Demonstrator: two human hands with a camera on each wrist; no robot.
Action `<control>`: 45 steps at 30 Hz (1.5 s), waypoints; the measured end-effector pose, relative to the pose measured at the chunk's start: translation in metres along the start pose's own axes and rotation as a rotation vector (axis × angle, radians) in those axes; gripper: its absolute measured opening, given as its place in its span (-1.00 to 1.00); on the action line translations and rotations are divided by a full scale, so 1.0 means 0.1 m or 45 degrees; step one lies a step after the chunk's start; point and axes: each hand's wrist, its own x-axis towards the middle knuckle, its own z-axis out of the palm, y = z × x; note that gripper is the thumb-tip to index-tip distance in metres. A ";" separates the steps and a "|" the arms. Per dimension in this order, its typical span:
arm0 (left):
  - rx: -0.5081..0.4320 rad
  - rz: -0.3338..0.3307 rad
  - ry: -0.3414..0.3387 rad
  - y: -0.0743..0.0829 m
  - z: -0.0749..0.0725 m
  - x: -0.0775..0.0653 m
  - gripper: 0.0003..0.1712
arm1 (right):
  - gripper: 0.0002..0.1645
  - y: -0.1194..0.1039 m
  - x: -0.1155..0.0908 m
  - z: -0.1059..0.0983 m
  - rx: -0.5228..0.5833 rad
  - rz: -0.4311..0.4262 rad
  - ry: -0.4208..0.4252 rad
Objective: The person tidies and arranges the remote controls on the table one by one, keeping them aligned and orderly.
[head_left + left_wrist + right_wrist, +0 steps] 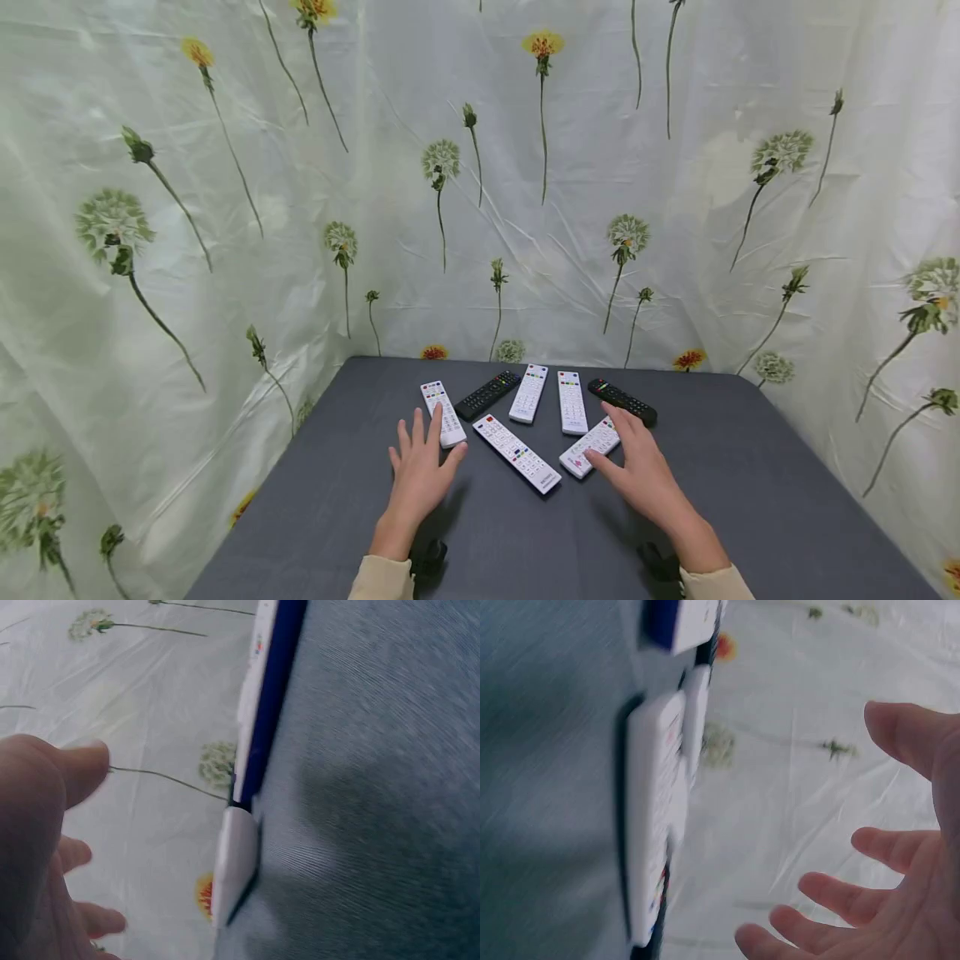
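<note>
My left hand hovers with fingers spread, holding nothing, just in front of a white remote control at the left. To the right, my right hand is also spread above the table, nearest to a tilted white remote whose far end it partly hides. Between the hands lies a longer white remote, set diagonally. In the right wrist view, a gap shows between the right hand and the white remote. The left wrist view shows the left thumb apart from the remotes.
Behind these lie a black remote, two white remotes and another black remote. All rest on a dark grey table. A white curtain with dandelion prints hangs behind and beside it.
</note>
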 end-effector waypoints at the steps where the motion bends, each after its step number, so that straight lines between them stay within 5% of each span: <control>1: -0.004 -0.002 0.003 0.01 -0.01 -0.01 -0.06 | -0.01 -0.04 0.02 0.01 0.017 0.000 -0.020; 11: -0.084 0.013 0.057 0.13 -0.24 -0.08 -0.11 | -0.15 -0.47 0.25 0.10 0.406 0.082 -0.250; 20: -0.263 -0.049 0.133 0.16 -0.44 0.14 -0.20 | -0.28 -0.79 0.65 0.28 0.553 0.002 -0.271; 27: -0.418 -0.201 0.112 0.13 -0.37 0.26 -0.28 | -0.32 -0.95 0.84 0.54 0.629 0.048 -0.356; 37: -0.742 -0.483 -0.065 -0.04 -0.22 0.42 -0.33 | -0.36 -1.09 1.00 0.91 0.811 0.145 -0.537; 45: -0.914 -0.570 -0.104 -0.17 -0.08 0.54 -0.33 | -0.31 -1.16 1.05 1.22 0.836 0.231 -0.596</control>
